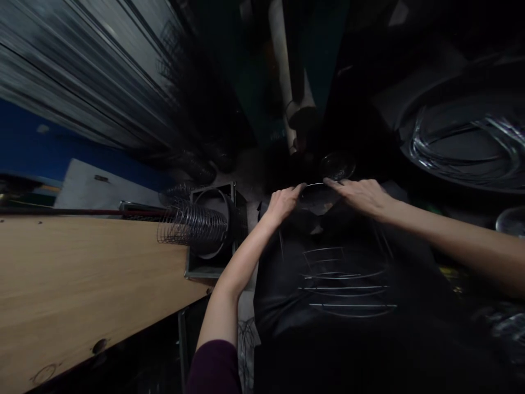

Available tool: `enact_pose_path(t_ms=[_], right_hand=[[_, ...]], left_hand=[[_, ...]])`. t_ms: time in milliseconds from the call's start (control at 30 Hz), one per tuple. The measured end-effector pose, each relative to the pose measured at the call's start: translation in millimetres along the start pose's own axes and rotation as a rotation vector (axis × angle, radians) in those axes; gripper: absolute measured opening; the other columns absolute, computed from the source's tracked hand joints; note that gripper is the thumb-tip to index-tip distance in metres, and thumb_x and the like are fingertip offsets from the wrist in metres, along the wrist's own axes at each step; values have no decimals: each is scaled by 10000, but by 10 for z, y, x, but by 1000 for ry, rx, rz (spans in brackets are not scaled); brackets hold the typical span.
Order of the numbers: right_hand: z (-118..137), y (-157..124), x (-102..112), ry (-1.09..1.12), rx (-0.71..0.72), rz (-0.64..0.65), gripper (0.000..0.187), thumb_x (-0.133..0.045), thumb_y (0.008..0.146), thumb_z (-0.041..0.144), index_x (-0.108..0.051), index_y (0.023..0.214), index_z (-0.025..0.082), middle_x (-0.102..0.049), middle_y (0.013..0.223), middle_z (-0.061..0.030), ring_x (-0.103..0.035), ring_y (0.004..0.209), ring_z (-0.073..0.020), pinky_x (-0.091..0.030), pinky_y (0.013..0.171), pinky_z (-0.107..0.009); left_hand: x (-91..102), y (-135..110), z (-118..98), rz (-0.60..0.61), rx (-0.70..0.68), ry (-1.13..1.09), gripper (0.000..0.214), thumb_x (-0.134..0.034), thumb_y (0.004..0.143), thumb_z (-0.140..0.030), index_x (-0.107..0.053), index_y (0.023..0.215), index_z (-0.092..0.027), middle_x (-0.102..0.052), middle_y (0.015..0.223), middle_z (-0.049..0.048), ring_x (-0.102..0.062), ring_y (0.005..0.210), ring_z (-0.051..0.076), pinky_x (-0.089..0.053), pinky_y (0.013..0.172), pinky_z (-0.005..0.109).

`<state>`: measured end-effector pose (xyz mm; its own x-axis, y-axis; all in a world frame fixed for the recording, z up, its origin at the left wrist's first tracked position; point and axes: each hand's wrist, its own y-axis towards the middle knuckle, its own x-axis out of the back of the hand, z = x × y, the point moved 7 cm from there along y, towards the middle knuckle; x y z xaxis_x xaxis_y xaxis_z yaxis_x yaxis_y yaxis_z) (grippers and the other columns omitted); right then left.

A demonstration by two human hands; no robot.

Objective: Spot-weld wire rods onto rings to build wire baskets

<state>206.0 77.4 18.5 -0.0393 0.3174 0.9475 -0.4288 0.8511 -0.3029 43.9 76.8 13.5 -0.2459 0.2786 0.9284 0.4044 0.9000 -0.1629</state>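
My left hand [283, 203] and my right hand [365, 197] are stretched forward over my dark-covered lap. A thin, bright, curved wire [315, 184] runs between their fingertips, and the fingers of each hand are closed on an end of its visible part. The rest of that wire is too dark to follow. Closer to my body, several thin wire pieces [348, 288], some straight and some bowed, lie across the dark cloth. Past the hands, a pale cylindrical machine part [301, 112] points down toward them.
To the left, a coil of wire rings [192, 223] hangs on a round holder beside a wooden tabletop [102, 273]. Long metal rods [90, 71] fill the upper left. At the right, a wide dark basin [463, 158] holds bundled shiny wire [435, 150]. Much of the background is dark and blurred.
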Motion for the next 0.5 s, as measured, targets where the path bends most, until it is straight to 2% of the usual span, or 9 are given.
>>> enact_pose_path(t_ms=[100,200,333,500], right_hand=[[-26,85,303,-26,28,-97,590,-365,897,151,-345,1481,226,-656,1047,-137,-627,758,-247,-402,609,-304],[-5,136,534,-33,45,-90,591,-336,891,127,-364,1472,232,-665,1053,-133,-633,793,-263,-381,585,-304],[55,157,735,-12,47,-59,583,-311,898,130,-351,1474,209,-651,1125,-158,-644,854,-296,-376,585,-322],[74,187,900,-4,18,-54,550,-296,919,166,-359,1465,207,-659,1091,-182,-651,871,-331,-410,622,-346]], left_hand=[[338,31,24,-77,-73,-60,378,-339,973,-237,-548,1287,-218,-681,1040,73,-640,961,204,-456,784,259],[594,17,58,-119,-41,-5,361,-336,985,-291,-555,1265,-228,-689,1033,63,-644,938,200,-452,751,252],[794,8,13,-119,-30,92,365,-352,977,-259,-514,1304,-267,-697,1048,44,-651,920,198,-441,725,253],[989,76,-3,-134,-22,143,330,-353,970,-252,-578,1211,-236,-712,978,64,-665,865,206,-429,687,258]])
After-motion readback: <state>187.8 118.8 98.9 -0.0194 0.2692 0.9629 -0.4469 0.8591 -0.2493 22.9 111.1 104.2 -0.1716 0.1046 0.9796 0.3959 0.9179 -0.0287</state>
